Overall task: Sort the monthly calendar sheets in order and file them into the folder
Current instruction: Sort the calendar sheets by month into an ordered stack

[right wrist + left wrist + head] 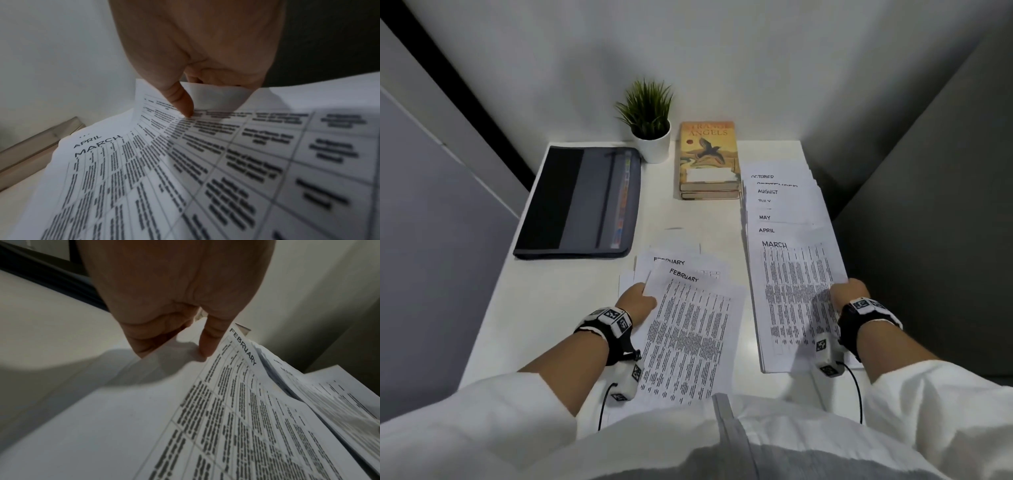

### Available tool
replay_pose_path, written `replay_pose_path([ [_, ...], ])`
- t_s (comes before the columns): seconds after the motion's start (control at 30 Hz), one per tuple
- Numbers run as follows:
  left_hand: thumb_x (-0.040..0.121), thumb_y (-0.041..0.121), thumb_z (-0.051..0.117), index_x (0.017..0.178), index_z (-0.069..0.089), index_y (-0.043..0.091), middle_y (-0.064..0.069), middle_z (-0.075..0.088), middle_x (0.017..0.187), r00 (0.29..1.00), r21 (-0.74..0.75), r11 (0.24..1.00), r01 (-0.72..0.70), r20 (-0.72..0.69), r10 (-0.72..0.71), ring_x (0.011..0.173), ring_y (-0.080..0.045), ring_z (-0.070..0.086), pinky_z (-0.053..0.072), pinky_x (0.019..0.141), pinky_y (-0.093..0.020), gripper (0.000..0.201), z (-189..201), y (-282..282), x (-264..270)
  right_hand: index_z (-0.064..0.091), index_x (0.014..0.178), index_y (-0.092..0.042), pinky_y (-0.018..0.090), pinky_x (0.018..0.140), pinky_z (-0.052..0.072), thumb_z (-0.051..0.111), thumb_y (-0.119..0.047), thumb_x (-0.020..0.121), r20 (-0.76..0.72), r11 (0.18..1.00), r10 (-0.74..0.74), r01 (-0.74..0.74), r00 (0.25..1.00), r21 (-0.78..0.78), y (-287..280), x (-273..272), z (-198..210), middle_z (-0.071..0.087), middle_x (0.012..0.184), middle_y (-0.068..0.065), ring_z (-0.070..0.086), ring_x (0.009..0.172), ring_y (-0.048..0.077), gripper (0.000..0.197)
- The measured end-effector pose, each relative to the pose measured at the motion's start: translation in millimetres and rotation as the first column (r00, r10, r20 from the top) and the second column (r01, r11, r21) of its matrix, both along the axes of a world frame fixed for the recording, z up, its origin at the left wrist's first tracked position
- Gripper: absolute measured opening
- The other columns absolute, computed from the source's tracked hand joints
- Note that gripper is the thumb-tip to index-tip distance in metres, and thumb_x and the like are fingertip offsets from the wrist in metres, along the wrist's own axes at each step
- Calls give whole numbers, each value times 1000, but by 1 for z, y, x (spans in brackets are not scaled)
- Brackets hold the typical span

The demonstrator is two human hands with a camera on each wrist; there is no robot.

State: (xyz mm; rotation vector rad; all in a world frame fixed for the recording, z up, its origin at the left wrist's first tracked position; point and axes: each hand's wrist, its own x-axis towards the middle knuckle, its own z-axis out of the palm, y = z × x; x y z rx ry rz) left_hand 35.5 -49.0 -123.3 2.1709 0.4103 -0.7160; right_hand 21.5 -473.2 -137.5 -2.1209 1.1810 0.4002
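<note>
On the near counter [592, 270], the left hand [637, 301] pinches a February sheet [688, 335] at its left edge, while the right hand [847, 291] pinches the March sheet [791, 291] topping the staggered stack. Two February headings show; merging carelessly could misorder months or scatter that stack. The folder [582, 202] lies shut, far left.

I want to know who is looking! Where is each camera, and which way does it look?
Head: sits on the person's head, looks down at the white desk, folder and sheets; both forearms and hands show.
Left wrist: looks along the left hand, its grip on the FEBRUARY sheet.
Right wrist: looks along the right hand, pinching the MARCH sheet.
Shared: head and left wrist both show FEBRUARY; head and right wrist both show MARCH and APRIL.
</note>
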Motion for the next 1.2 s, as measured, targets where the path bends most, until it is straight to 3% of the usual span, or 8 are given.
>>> replay_pose_path([
  [0.17,96,25,54,111,60,11,6,49,102,993,-48,998,-39,110,44,102,-22,52,34,82,-26,21,-1,2,-3,47,122,2,45,93,44,55,-12,83,-18,982,-80,76,997,-173,15,-2,10,52,125,24,53,112,41,42],
  [0.27,95,23,57,72,54,15,0,52,70,986,-54,998,-17,165,26,67,-19,47,32,62,-27,25,-1,4,-6,47,126,-7,48,101,34,59,-17,81,4,939,16,-14,1000,-344,43,5,26,44,132,19,42,121,36,48],
  [0.33,93,23,60,80,64,11,-7,65,81,990,-93,993,-73,113,83,76,-24,59,45,72,-30,18,-1,9,-9,52,127,-14,45,101,36,60,-20,85,85,948,182,-152,980,-280,76,13,34,49,131,14,44,121,32,43],
  [0.47,89,20,67,104,71,5,-11,72,102,983,-195,965,-174,20,181,96,-29,68,52,93,-45,21,0,15,-15,62,118,-16,36,96,47,69,-29,84,337,804,566,-594,752,-24,160,14,40,63,119,2,59,108,20,36],
  [0.63,87,19,69,114,69,8,-9,71,111,978,-290,935,-205,-38,203,98,-28,68,52,95,-48,29,4,18,-18,66,94,-19,34,82,46,74,-29,78,271,593,793,-793,546,-136,229,19,37,66,95,-2,59,91,20,21],
  [0.83,103,30,42,125,54,-7,-22,51,137,997,-87,995,-56,-53,51,126,-36,50,39,102,-37,45,8,20,-12,72,86,-15,27,65,45,57,-14,90,283,502,853,-837,439,-216,223,30,29,70,83,4,63,78,22,15],
  [1.0,99,21,46,83,57,6,-15,59,93,986,2,988,155,-56,-154,90,-29,60,41,75,-30,25,-1,23,-13,63,125,-20,37,79,53,50,-10,96,230,373,923,-860,308,-349,213,35,32,72,103,14,66,93,29,33],
  [1.2,90,-3,40,94,65,-1,-18,61,107,939,149,930,336,29,-344,97,-31,60,47,80,-30,25,-1,31,7,73,106,-15,37,88,52,54,-11,91,296,337,924,-882,242,-331,212,28,38,72,106,6,65,98,23,25],
])
